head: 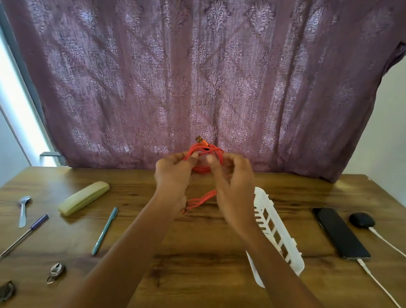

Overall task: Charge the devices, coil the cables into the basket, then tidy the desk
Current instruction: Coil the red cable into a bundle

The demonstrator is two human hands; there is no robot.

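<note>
Red cable (215, 151) is held as a coil above the surface (199, 264), beside the white basket (264, 203). Its loops are pinched by the hands, left hand (174, 176) and right hand (234, 181) both curled round them. It is judged light, limp and springy, so it is best gripped across all loops.
</note>
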